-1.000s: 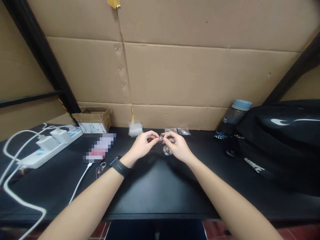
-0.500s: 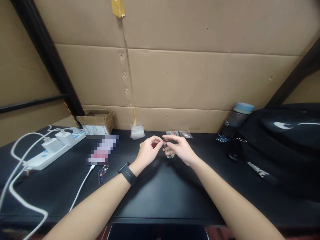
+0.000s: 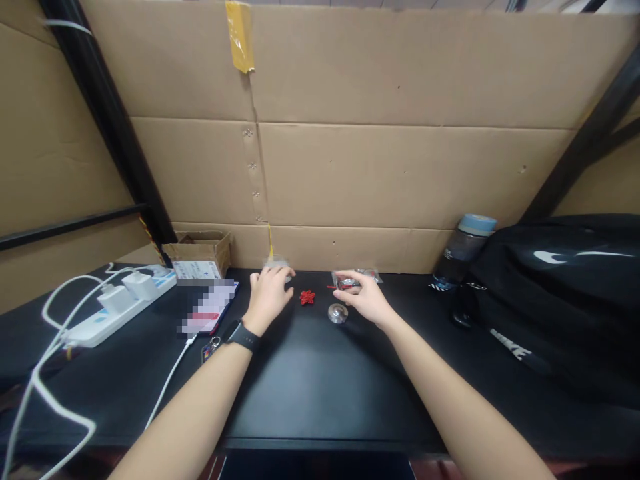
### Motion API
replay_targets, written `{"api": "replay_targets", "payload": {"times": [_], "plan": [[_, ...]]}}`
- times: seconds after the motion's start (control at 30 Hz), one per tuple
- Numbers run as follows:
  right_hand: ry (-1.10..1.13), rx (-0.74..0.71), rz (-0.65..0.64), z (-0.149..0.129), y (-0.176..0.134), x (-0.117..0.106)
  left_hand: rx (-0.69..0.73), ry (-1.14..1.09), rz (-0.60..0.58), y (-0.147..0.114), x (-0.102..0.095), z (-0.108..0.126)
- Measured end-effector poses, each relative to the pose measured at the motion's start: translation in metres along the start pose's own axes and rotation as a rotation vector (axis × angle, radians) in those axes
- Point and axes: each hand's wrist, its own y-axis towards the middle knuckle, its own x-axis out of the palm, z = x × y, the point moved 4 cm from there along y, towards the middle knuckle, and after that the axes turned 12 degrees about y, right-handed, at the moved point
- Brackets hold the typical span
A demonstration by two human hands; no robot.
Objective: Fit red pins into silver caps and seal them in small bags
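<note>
My left hand [image 3: 271, 297] is over the small clear plastic bags [image 3: 277, 261] at the back, its fingers apart and curved down, with no held thing visible. To the right, a red knotted cord piece [image 3: 307, 297] lies on the black table. My right hand [image 3: 364, 298] pinches a thin shiny piece [image 3: 337, 285], seen nearly edge-on, between thumb and fingers. A short red strip [image 3: 331, 287] sticks out beside it; whether they are joined I cannot tell. Just below those fingers, a round, clear and silvery disc [image 3: 338, 313] rests on the table.
Clear packets [image 3: 371, 275] lie behind my right hand. On the left are a power strip [image 3: 95, 325] with white cables, a phone [image 3: 213, 307], a keychain [image 3: 210, 348] and a cardboard box [image 3: 205, 252]. A bottle [image 3: 460, 250] and black backpack [image 3: 555, 300] stand right.
My hands have parted. The left one let go of the red cord piece, now on the table, and moved left to the plastic bags. My right hand still pinches the thin piece; the view tilted up.
</note>
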Motion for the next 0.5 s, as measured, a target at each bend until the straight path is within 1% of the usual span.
{"api": "replay_targets", "payload": {"times": [0.1, 0.17, 0.23, 0.37, 0.5], "plan": [[-0.078, -0.028, 0.051, 0.005, 0.005, -0.010, -0.090, 0.131, -0.041, 0.003, 0.018, -0.030], [-0.117, -0.047, 0.072, 0.008, 0.007, -0.013, -0.138, 0.175, -0.049, 0.003, 0.028, -0.042], [-0.139, -0.062, 0.083, 0.009, 0.009, -0.015, -0.179, 0.203, -0.032, 0.004, 0.034, -0.050], [-0.142, -0.086, 0.095, 0.011, 0.011, -0.016, -0.205, 0.210, 0.030, 0.006, 0.037, -0.055], [-0.145, -0.091, 0.100, 0.015, 0.012, -0.019, -0.233, 0.180, 0.090, 0.007, 0.030, -0.058]]}}
